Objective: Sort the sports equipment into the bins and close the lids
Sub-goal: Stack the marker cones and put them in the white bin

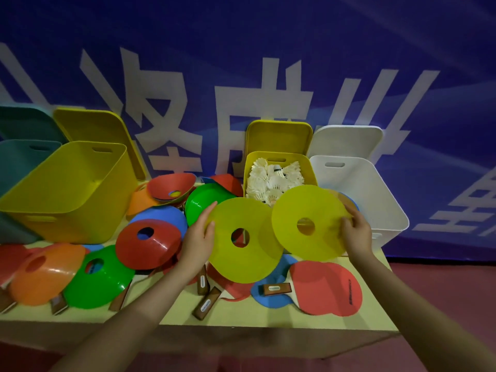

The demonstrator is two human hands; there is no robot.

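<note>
My left hand [198, 244] grips the left rim of a yellow disc cone [241, 261] held above the table. My right hand [358, 234] grips the right rim of a second yellow disc cone [303, 210], which overlaps the first one's right edge. Both cones hang in front of a small yellow bin [312, 170] filled with white shuttlecocks [271, 181]. Red, green, orange and blue cones lie piled to the left, among them a red cone [150, 245] and a green cone [99, 280]. Red table tennis paddles [327, 288] lie on the table below the cones.
A large empty yellow bin [69, 189] stands at the left with a teal bin [18, 162] behind it. A white bin [357, 194] stands at the right. Lids lean on the blue banner wall behind the bins. The table's front edge [241, 328] is near me.
</note>
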